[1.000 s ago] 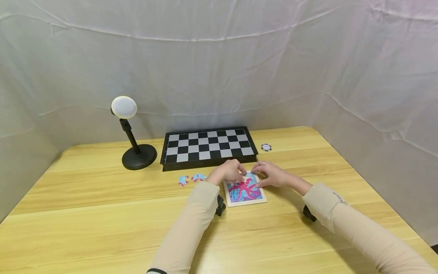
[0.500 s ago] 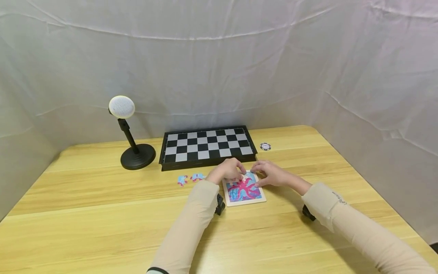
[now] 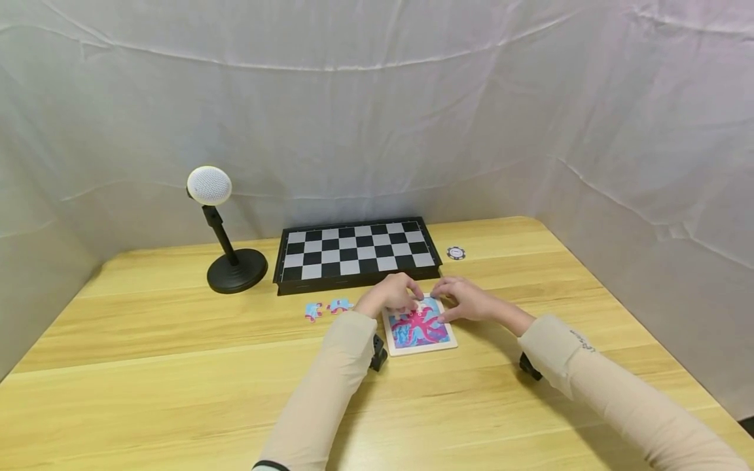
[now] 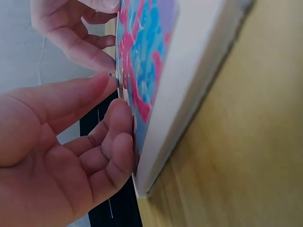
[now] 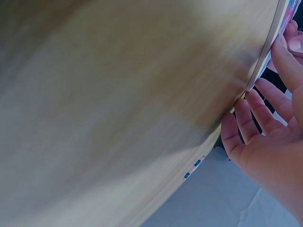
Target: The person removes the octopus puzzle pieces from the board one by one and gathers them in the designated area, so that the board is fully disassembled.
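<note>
A small jigsaw puzzle [image 3: 419, 330] with a pink octopus lies in a pale wooden frame [image 3: 423, 350]. My left hand [image 3: 394, 293] is over its far left part. In the left wrist view, the left thumb [image 4: 97, 85] and index fingertip come together at the picture's surface, the other fingers curled against it. I cannot tell whether a piece is between them. My right hand [image 3: 465, 301] is at the far right corner, thumb on the picture and loosely bent fingers [image 5: 260, 111] touching the frame's edge. Two loose puzzle pieces [image 3: 313, 311] lie left of the left hand.
Behind the puzzle sits a black-and-white chessboard box [image 3: 359, 252]. A poker chip [image 3: 456, 253] lies right of it. A round white-faced device on a black stand [image 3: 237, 270] is at the back left. Pale cloth [image 3: 330, 131] surrounds the wooden table [image 3: 235, 392].
The head view has shifted very slightly. Both hands stay in the same places on the puzzle, with no clear movement of the pieces.
</note>
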Available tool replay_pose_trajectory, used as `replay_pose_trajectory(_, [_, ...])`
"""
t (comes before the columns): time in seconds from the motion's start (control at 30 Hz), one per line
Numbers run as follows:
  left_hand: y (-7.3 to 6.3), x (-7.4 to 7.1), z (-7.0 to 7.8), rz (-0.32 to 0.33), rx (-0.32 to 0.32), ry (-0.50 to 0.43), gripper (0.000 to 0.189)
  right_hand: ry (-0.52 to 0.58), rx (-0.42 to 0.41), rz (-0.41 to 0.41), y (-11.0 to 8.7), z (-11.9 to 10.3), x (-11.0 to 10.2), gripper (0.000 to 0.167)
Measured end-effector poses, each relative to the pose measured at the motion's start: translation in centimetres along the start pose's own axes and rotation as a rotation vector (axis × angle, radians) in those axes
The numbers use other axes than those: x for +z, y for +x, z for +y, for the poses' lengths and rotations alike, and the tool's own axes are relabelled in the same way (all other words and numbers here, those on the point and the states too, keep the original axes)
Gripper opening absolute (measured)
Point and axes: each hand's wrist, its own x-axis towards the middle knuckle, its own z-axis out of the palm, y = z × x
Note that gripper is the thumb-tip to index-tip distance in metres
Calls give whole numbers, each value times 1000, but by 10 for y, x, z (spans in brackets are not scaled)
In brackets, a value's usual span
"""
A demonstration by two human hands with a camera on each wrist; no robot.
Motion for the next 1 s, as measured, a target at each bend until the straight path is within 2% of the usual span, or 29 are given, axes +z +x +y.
replay_pose_trajectory(0.27, [5, 3, 1, 22, -33, -16, 13, 5, 14, 5, 0, 0, 0, 46])
replay_pose_trajectory(0.5, [6, 3, 3, 9, -60, -33, 9, -1, 22, 5, 1, -1, 1, 46])
replay_pose_trajectory(1.0, [5, 4, 4, 17, -54, -80, 7, -13, 5, 9, 0, -2, 1, 46])
